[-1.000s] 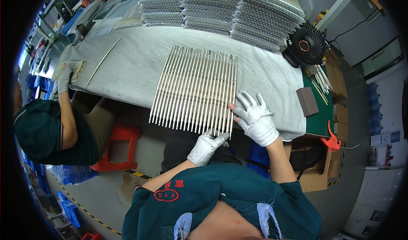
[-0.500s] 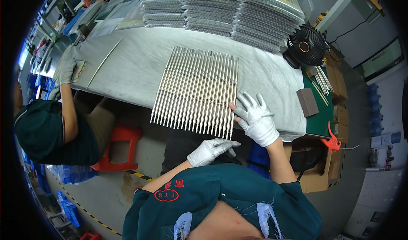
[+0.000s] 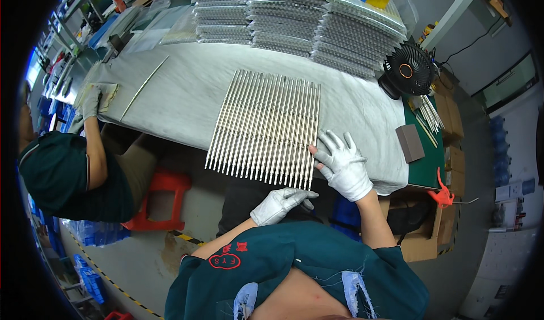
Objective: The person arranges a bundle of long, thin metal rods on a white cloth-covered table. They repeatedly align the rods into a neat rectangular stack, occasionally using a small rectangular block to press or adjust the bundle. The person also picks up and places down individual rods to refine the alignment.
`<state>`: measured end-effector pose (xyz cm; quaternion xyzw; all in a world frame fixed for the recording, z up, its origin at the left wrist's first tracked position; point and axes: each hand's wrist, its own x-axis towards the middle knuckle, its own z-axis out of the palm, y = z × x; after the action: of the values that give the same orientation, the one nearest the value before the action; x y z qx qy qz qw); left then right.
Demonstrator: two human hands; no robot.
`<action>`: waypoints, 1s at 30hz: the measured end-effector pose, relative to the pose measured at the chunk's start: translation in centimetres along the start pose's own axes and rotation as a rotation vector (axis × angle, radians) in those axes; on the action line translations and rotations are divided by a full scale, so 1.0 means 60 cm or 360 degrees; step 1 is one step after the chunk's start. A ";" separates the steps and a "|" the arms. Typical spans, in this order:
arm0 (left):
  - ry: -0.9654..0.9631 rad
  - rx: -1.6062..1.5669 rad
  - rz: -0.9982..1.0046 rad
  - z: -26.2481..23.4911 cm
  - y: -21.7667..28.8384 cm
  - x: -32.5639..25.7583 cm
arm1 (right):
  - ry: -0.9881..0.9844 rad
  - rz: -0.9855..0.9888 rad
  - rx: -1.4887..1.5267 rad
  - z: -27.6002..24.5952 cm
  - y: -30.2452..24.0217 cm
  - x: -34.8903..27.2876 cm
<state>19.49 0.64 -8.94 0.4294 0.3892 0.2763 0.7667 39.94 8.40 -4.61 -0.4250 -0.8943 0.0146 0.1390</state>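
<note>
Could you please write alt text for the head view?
A gloved right hand presses the right edge of a row of metal rods on a grey table; the gloved left hand hovers below the table edge. A black fan stands right.

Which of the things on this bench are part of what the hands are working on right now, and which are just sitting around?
In hand:
row of metal rods, right hand flat at its right edge
left hand, below the table edge

Lying about:
black fan
grey block
stacked trays
single loose rod
orange clamp
</note>
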 end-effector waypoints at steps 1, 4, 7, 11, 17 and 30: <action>0.0001 0.0020 -0.0007 -0.002 0.006 -0.004 | -0.0003 0.0003 0.0004 0.000 0.000 0.000; 0.0061 0.0009 -0.0029 -0.008 0.008 -0.007 | -0.0009 0.0007 0.0023 -0.001 0.000 0.002; 0.0150 0.0045 -0.0017 -0.014 0.003 -0.006 | -0.0017 0.0010 0.0020 0.001 0.001 0.001; 0.0195 0.0062 0.0050 -0.012 0.016 -0.014 | -0.0040 0.0028 0.0038 -0.001 -0.001 0.001; 0.0237 0.0032 0.0045 -0.018 0.005 -0.008 | -0.0053 0.0020 0.0022 -0.005 -0.003 0.000; 0.0625 -0.0068 0.0123 0.009 0.004 0.010 | -0.0085 -0.0050 0.0069 -0.009 -0.005 0.006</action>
<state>20.26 0.94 -8.76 0.3655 0.5086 0.3922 0.6737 39.63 8.43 -3.99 -0.4072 -0.9038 0.0430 0.1245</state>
